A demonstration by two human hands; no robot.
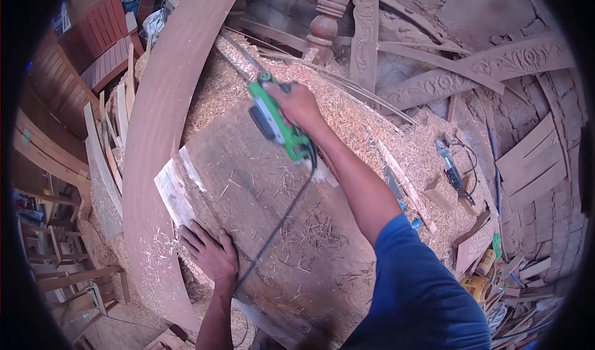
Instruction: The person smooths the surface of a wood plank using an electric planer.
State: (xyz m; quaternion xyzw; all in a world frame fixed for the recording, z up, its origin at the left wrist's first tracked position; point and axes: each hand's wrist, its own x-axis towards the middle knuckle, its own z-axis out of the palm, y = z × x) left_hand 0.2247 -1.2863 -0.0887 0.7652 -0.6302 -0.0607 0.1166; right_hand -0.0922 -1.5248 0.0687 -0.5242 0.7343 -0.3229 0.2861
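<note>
My right hand [296, 108] grips the handle of a green electric planer [279, 124], which lies along the far edge of a wide, rough wooden board [266, 207]. The planer's black cord runs back across this board toward me. Curled shavings are scattered over the board, and a pale strip shows along its left edge. Near that edge my left hand [211, 254] rests flat with its fingers spread, holding no tool. Left of the board stretches a long curved plank [158, 102], dusted with shavings at its lower part.
Heaped wood shavings [396, 139] surround the board. On the right lie an angle grinder [449, 164] with a cord and a yellow container [476, 287]. Carved wooden pieces [483, 68] and a turned post [325, 21] stand at the back. Slatted reddish furniture [105, 31] is at upper left.
</note>
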